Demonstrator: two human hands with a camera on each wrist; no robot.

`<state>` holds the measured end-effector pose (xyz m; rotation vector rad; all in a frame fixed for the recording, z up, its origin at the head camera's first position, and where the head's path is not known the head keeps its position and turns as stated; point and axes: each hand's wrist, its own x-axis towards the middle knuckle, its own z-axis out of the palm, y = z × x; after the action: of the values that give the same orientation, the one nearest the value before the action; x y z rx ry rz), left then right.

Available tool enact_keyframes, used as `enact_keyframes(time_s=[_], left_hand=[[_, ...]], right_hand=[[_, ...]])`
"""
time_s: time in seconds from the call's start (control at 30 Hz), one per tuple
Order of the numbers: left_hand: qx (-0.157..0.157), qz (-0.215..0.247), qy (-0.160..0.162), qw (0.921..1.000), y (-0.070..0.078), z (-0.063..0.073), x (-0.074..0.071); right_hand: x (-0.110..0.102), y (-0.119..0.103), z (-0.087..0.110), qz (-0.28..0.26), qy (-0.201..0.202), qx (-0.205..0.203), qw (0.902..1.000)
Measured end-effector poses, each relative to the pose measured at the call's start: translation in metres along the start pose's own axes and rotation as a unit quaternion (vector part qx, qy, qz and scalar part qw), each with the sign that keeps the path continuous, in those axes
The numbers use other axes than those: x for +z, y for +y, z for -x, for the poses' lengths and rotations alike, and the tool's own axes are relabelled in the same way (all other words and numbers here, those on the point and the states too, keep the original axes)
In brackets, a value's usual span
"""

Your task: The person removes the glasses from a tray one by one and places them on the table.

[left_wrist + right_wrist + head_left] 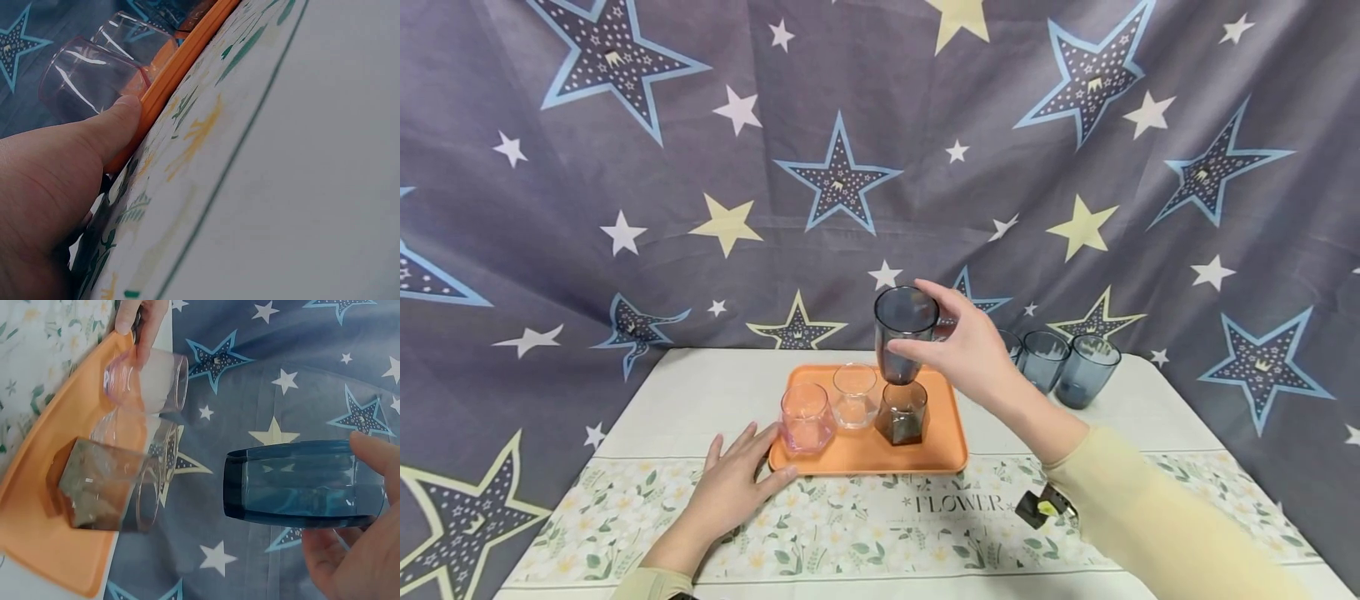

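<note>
My right hand [976,352] holds a tall blue glass [895,321] upright by its sides, thumb on one side and fingers on the other. In the right wrist view the base of this blue glass [294,484] is apart from the tumblers. Below it lies an orange tray [946,429], bearing a pinkish tumbler [807,421], a clear tumbler [854,404] and a smoky brown tumbler [904,417]. At the tray's front left corner rests my left hand [733,479], fingers spread beside the pinkish tumbler. In the left wrist view its thumb [122,122] touches the orange rim.
Several more blue glasses [1086,371] stand in a row on the right of the table, partly behind my right forearm. A white cloth with a floral band [850,533] covers the table. Behind it hangs a grey star-patterned curtain [925,200].
</note>
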<state>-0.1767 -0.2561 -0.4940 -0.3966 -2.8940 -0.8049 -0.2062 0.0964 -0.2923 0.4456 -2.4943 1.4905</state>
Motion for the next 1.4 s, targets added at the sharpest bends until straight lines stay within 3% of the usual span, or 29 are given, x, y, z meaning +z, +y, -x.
enact_keyframes(time_s=[0.83,1.4], left_hand=[[0.001,-0.008,-0.004,1.0000,-0.002,-0.002,0.001],[-0.003,-0.007,-0.005,1.0000,0.000,-0.001,0.000]], right_hand=[[-0.079,0.025,0.025,0.055,0.039,0.048,0.9966],[-0.116,0.051,0.042,0.087,0.063,0.083,0.9908]])
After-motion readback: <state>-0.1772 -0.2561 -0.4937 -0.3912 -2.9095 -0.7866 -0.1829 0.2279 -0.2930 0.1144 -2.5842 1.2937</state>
